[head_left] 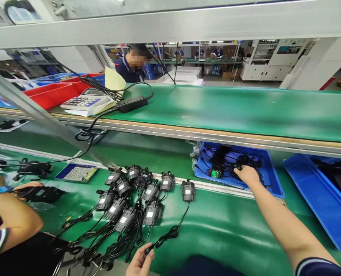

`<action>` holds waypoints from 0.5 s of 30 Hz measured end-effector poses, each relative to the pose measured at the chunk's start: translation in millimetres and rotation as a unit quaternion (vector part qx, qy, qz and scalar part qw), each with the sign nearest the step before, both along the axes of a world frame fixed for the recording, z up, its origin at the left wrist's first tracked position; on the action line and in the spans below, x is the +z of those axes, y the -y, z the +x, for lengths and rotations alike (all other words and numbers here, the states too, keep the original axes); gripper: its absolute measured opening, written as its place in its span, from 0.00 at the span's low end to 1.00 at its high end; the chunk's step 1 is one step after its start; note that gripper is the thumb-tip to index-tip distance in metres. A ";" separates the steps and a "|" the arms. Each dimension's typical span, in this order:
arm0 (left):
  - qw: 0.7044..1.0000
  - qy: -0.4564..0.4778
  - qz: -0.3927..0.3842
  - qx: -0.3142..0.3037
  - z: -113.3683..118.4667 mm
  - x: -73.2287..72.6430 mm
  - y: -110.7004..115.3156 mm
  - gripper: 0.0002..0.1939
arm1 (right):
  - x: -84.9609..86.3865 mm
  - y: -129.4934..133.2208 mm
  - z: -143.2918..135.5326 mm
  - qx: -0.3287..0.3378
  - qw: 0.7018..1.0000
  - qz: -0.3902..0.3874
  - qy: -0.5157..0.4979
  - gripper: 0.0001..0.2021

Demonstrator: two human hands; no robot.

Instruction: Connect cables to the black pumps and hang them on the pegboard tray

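Observation:
My left hand, at the bottom centre, pinches the plug end of a black cable. Partly coiled, this cable runs up to a small black pump-like unit with a white label, standing apart on the green mat. My right hand reaches into a blue bin under the shelf. Its fingers are closed at the black cables there; what lies between them is too small to make out. A round green piece sits near the bin's front wall.
Several similar black units with tangled cords crowd the mat on the left. A co-worker's arm is at far left, near a small parts tray. Another blue bin stands right. The shelf crosses above, carrying a calculator.

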State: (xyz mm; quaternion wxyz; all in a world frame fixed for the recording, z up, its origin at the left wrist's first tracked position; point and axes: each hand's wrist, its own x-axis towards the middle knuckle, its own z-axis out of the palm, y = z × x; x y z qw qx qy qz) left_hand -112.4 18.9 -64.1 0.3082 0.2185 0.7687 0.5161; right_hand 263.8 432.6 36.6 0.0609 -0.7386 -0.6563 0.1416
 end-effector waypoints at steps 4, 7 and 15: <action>0.992 -0.085 0.035 -0.091 5.1 29.8 -27.4 0.25 | 10.0 88.1 42.8 0.108 0.989 0.078 -0.058 0.30; 0.981 -0.095 0.088 -0.143 21.1 46.4 -36.0 0.18 | -34.2 174.6 53.6 0.221 0.958 0.154 -0.099 0.30; 0.985 -0.003 0.098 -0.140 46.0 53.4 -1.4 0.13 | -197.6 300.7 50.6 0.311 0.946 0.086 -0.035 0.30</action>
